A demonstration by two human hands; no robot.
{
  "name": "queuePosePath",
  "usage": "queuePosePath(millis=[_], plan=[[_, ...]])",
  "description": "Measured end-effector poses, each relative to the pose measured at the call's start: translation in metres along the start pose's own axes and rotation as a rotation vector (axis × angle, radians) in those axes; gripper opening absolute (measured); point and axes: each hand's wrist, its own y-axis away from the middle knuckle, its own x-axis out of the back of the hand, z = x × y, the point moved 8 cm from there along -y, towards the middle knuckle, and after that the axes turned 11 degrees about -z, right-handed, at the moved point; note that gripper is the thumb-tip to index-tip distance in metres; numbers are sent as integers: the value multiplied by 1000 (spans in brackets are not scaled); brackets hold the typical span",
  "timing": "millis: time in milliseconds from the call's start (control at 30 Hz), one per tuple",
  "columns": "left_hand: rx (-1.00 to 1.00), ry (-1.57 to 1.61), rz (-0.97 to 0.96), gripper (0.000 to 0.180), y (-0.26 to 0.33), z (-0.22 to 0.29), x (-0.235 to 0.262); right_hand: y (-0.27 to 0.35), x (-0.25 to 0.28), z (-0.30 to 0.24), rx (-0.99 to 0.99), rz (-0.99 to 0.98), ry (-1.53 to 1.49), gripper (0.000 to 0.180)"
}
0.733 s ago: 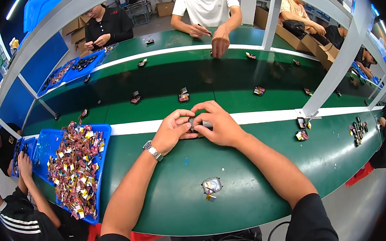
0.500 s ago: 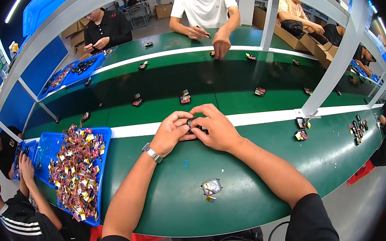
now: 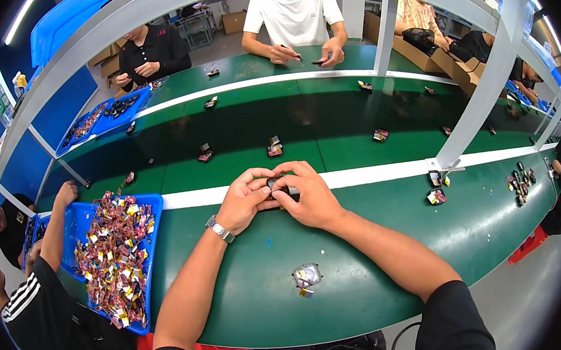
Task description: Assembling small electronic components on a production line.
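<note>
My left hand (image 3: 246, 199) and my right hand (image 3: 307, 196) meet over the green bench (image 3: 366, 234), just before its white stripe. Both pinch one small dark part (image 3: 275, 185) between their fingertips; most of it is hidden by the fingers. A metal watch sits on my left wrist. A small shiny octagonal piece (image 3: 307, 276) with a yellow scrap lies on the bench nearer to me, below my hands.
A blue tray (image 3: 153, 219) heaped with small red and yellow parts stands at my left, where another person's arm (image 3: 55, 225) reaches. Small parts (image 3: 274, 147) ride the dark green belt beyond. Other people work across it. A grey post (image 3: 480, 91) stands at right, parts (image 3: 436, 188) at its foot.
My hands stay together on the small part, with only slight finger movement. The person across the belt has drawn the outstretched hand back toward the body.
</note>
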Motion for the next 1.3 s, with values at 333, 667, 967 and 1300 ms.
queuePosePath(millis=[333,667,967,1300], plan=[[19,-21,37,28,1,1,-1,1,-5,16,-129,3,-225,12],[18,-50,58,25,0,0,0,1,-4,9,-53,-54,-27,12],[-51,45,23,20,1,1,2,2,-13,32,-188,-41,-590,13],[-17,-63,81,6,1,1,3,0,-15,35,-195,-79,-606,13]])
